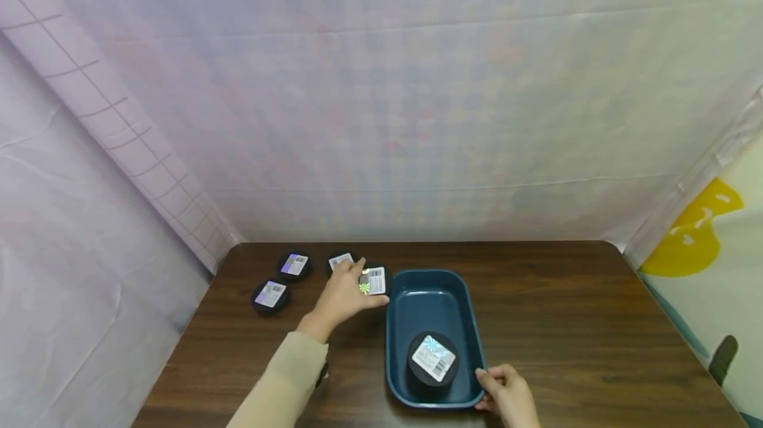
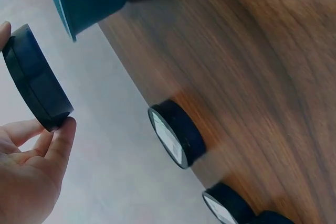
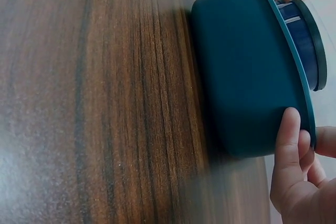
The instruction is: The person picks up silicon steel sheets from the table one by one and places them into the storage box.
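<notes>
My left hand [image 1: 342, 295] grips a round black tub [image 1: 377, 280] with a white barcode label on its upper face. In the left wrist view this tub [image 2: 37, 80] is clear of the table, pinched by its edges between thumb and fingers. It hangs beside the far left corner of a deep blue-green rectangular tray [image 1: 428, 309]. At the tray's near right corner, my right hand [image 1: 507, 393] pinches the rim between thumb and fingers. Inside the tray's near end sits another labelled black tub [image 1: 433, 360], and it rises above the rim in the right wrist view.
Three more black tubs stand on the brown wooden table [image 1: 566, 322]: one at the left [image 1: 271, 297], one behind it [image 1: 295, 266], and one partly hidden by my left hand [image 1: 340, 260]. A pale curtain [image 1: 417, 116] hangs behind the table's far edge.
</notes>
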Demonstrator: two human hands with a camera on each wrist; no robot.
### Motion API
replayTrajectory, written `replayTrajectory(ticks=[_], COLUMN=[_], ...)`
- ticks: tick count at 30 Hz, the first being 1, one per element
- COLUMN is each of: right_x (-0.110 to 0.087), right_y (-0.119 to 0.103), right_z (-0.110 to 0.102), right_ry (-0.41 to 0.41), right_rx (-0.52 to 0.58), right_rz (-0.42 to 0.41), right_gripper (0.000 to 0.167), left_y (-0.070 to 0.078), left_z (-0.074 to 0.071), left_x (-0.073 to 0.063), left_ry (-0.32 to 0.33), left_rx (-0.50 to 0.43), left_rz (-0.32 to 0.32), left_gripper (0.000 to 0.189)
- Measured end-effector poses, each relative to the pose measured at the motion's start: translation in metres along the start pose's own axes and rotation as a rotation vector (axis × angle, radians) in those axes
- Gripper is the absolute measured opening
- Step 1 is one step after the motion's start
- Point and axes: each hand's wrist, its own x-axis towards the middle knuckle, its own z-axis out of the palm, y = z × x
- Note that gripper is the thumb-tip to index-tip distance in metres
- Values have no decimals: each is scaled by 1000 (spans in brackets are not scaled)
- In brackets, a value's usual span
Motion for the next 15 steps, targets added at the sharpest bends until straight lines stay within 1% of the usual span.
replayTrajectory(ticks=[7,12,15], right_x=[-1,0,1], right_y=[-1,0,1], right_z=[-2,-2,-2], right_ry=[10,6,3], right_rx=[-7,6,9], right_rz=[-5,-2,4], right_gripper=[17,17,17], left_y=[15,23,27], left_z=[5,10,14], left_x=[4,6,8], left_ry=[-29,-58,-70], left_rx=[25,10,18], left_rz=[67,95,109], left_gripper=[100,99,98])
